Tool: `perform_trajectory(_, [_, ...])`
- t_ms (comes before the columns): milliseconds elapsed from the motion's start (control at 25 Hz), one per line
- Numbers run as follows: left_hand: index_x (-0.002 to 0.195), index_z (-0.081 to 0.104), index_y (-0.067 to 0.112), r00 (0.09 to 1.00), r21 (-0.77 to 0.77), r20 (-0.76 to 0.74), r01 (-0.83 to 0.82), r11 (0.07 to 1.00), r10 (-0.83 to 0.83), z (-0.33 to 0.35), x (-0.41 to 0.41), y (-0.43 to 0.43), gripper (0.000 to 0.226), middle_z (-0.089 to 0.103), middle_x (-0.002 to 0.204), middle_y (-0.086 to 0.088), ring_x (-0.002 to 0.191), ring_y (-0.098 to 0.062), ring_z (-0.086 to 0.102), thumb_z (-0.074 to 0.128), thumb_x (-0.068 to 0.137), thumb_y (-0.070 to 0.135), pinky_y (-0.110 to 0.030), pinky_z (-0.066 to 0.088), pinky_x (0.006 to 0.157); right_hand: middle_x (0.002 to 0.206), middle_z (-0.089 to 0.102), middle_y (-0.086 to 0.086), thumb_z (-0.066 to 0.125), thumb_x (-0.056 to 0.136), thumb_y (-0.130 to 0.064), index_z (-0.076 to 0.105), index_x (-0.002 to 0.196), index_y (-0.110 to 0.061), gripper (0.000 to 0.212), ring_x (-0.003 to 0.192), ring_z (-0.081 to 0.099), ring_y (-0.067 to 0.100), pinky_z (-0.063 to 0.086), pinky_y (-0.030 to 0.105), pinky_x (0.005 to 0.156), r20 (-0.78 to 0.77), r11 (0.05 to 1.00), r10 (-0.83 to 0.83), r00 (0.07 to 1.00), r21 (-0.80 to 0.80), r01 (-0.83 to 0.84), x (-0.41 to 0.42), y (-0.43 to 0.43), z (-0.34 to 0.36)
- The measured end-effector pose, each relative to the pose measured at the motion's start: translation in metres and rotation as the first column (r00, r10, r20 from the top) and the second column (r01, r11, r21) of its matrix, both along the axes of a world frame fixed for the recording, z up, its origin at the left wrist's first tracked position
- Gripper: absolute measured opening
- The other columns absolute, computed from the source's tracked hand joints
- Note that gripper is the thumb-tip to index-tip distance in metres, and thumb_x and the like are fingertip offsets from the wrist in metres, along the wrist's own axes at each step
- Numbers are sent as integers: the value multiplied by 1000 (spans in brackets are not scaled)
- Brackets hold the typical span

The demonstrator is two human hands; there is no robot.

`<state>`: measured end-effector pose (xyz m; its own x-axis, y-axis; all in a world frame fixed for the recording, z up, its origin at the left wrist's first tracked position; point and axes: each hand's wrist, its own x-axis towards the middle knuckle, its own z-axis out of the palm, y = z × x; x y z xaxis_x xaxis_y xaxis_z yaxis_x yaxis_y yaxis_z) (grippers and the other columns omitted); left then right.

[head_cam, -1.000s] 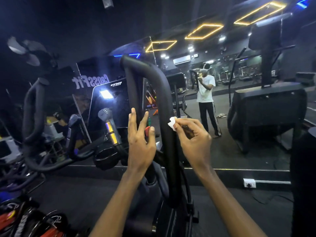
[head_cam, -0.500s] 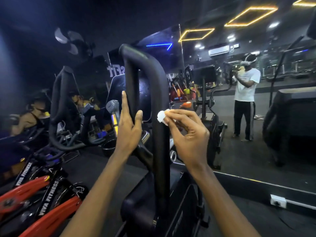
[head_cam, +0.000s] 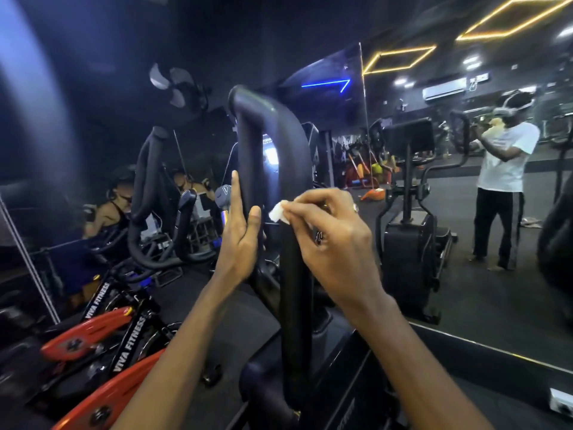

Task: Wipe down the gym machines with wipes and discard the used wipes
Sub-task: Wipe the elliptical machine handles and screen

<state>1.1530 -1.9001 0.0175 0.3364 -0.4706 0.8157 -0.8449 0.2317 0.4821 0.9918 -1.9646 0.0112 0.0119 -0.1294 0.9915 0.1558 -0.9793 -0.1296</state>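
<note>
Head view: your right hand (head_cam: pixel 328 240) pinches a small white wipe (head_cam: pixel 277 211) at the fingertips and presses it onto the machine's black handle loop (head_cam: pixel 274 117), on its right-hand upright below the bend. Your left hand (head_cam: pixel 240 237) lies flat, fingers straight, against the loop's left upright, gripping nothing. Red-framed bikes (head_cam: pixel 86 333) sit low on your left. The wall mirror (head_cam: pixel 465 290) ahead reflects a person in a white shirt (head_cam: pixel 505 162).

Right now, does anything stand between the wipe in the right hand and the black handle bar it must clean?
Nothing visible does. The right hand pinches the wipe, which appears to lie directly on the handle bar. The left hand rests flat on the loop's other tube, to the left, clear of the wipe.
</note>
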Motion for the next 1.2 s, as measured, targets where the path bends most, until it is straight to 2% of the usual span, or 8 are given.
perform_trajectory(120, [158, 1, 22, 999, -10, -4, -39, 999, 39, -1, 1, -2, 62, 18, 150, 31, 138, 17, 22, 36, 107, 24, -14, 23, 114, 98, 61, 7, 68, 93, -8, 75, 98, -4, 9, 92, 57, 21, 49, 27, 84, -43, 995, -55, 998, -87, 51, 6, -8, 47])
perform_trajectory(280, [155, 1, 40, 998, 13, -50, -24, 1000, 24, -3, -2, -1, 62, 18, 160, 17, 146, -1, 23, 37, 105, 31, -35, 22, 122, 98, 60, 5, 70, 91, -8, 76, 101, -7, 12, 92, 58, 15, 48, 20, 84, 40, 1000, -20, 999, -11, 20, 4, -23, 65])
perform_trajectory(440, [157, 14, 26, 993, 27, -24, -118, 993, 118, 10, -8, 1, 60, 30, 153, 22, 137, 7, 33, 43, 105, 25, -14, 26, 113, 100, 63, 0, 69, 93, -7, 76, 110, -13, 19, 93, 62, 10, 53, 25, 85, 60, 992, 99, 993, 70, -103, -6, -21, 24])
perform_trajectory(560, [143, 36, 19, 983, 19, -91, -161, 987, 162, 29, -11, -4, 43, 61, 119, 0, 99, 6, 60, 49, 103, 26, -17, 50, 86, 97, 62, 1, 68, 93, -6, 76, 107, -12, 17, 88, 61, 10, 53, 24, 80, 82, 984, 137, 987, 104, -145, -3, -22, 33])
perform_trajectory(640, [135, 39, 18, 975, 22, -148, -166, 986, 168, 33, -17, -7, 34, 63, 96, 3, 73, 8, 62, 49, 103, 26, -11, 49, 64, 96, 61, 2, 68, 93, -6, 76, 106, -11, 16, 85, 60, 9, 51, 20, 78, 88, 986, 124, 988, 99, -132, 2, -25, 51])
perform_trajectory(800, [140, 36, 27, 970, 3, -139, -199, 980, 198, 28, -16, -9, 39, 64, 108, 10, 95, 4, 61, 47, 103, 35, -25, 50, 84, 96, 63, 0, 68, 92, -7, 76, 105, -11, 16, 86, 60, 4, 50, 18, 79, 111, 981, 138, 984, 123, -152, 2, -34, 69])
perform_trajectory(960, [144, 34, 30, 969, -8, -135, -209, 978, 206, 28, -18, -8, 42, 63, 115, 7, 97, 4, 61, 46, 103, 33, -16, 48, 85, 102, 65, -1, 71, 91, -6, 76, 107, -11, 17, 95, 65, 8, 55, 28, 85, 82, 974, 188, 979, 110, -197, -7, -24, 35])
perform_trajectory(1200, [143, 38, 18, 960, -61, -143, -251, 966, 240, 28, -36, -10, 40, 62, 91, 12, 63, 14, 59, 45, 104, 24, -2, 41, 57, 99, 65, -3, 71, 92, -12, 77, 102, -13, 11, 86, 65, 7, 55, 26, 78, 129, 967, 195, 972, 143, -213, 1, -36, 66])
